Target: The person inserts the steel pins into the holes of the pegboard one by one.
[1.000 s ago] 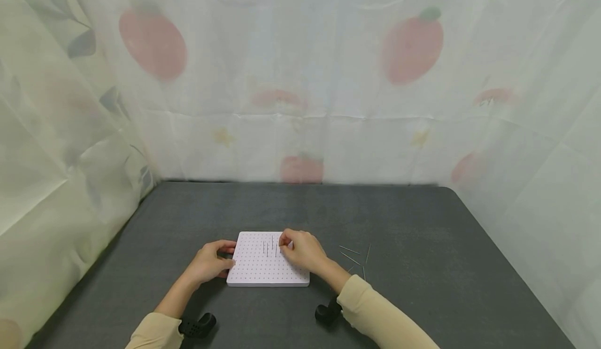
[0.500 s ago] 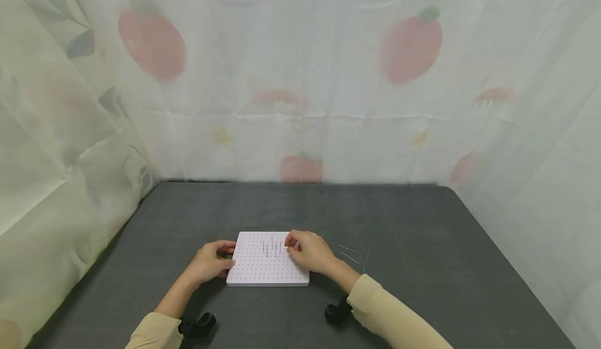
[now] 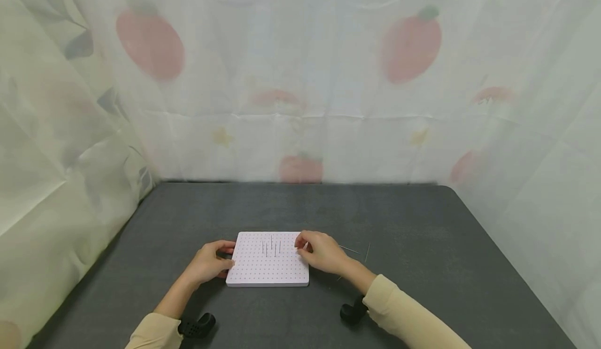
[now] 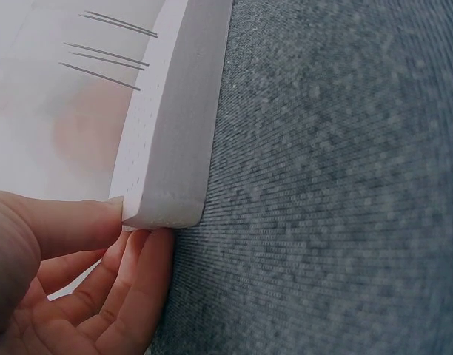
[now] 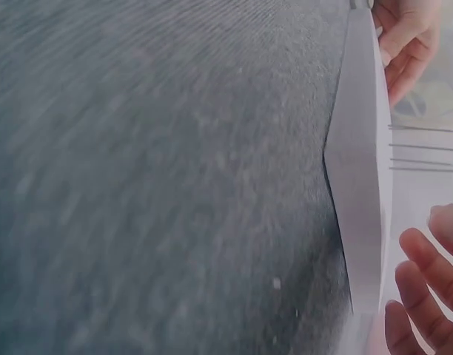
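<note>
A white pegboard (image 3: 267, 276) with rows of small holes lies flat on the dark table. Several thin metal pins (image 3: 275, 250) stand upright in its back middle part; the left wrist view also shows these pins (image 4: 106, 56). My left hand (image 3: 206, 261) holds the board's left edge, thumb at the top rim and fingers against the side (image 4: 151, 274). Over the board's back right corner is my right hand (image 3: 324, 253). Its fingers (image 5: 426, 310) are loosely bent and apart from the thumb, with nothing seen between them.
Several loose metal pins lie on the dark table (image 3: 399, 224) right of the board, one of them a slanted pin (image 3: 368, 253); my right arm partly covers the others. A black wrist device (image 3: 353, 312) sits under each forearm. Patterned curtains (image 3: 300, 77) enclose the back and sides.
My right hand has moved right, away from the upright pins, leaving one more pin in plain view standing in the board. My left hand and the board have stayed in place.
</note>
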{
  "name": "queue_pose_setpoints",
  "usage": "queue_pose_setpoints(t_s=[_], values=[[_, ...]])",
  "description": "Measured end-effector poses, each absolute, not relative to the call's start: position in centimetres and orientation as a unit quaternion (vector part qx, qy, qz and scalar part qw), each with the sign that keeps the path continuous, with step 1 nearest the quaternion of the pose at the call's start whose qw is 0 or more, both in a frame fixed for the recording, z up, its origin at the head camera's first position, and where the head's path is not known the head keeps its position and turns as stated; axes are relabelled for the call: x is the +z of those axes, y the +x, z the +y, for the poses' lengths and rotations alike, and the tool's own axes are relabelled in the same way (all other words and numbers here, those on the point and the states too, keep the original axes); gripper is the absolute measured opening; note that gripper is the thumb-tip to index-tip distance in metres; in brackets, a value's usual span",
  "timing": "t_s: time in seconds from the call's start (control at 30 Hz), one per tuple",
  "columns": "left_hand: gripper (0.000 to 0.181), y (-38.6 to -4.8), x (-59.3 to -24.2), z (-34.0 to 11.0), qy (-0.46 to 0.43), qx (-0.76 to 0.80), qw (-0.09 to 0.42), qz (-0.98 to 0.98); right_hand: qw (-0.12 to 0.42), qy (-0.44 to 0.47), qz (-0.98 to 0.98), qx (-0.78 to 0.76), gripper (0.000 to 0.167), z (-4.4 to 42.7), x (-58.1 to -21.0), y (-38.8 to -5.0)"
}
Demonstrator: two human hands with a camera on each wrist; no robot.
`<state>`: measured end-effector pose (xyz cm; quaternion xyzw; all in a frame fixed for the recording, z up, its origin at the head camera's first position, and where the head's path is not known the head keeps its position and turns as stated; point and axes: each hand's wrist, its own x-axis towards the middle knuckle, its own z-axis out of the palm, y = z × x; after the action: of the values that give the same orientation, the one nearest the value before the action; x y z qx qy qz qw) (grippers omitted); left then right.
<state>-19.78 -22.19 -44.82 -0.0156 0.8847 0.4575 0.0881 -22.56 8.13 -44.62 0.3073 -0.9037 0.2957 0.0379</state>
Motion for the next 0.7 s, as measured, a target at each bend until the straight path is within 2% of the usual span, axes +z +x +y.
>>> queue_pose_setpoints(t_s=[0.7], values=[[0.052,-19.6,-44.6,-22.3,-0.013,0.462,0.089,0.882,0.029,0.307,-0.898,0.315,0.014,14.6,-44.4,-22.1]])
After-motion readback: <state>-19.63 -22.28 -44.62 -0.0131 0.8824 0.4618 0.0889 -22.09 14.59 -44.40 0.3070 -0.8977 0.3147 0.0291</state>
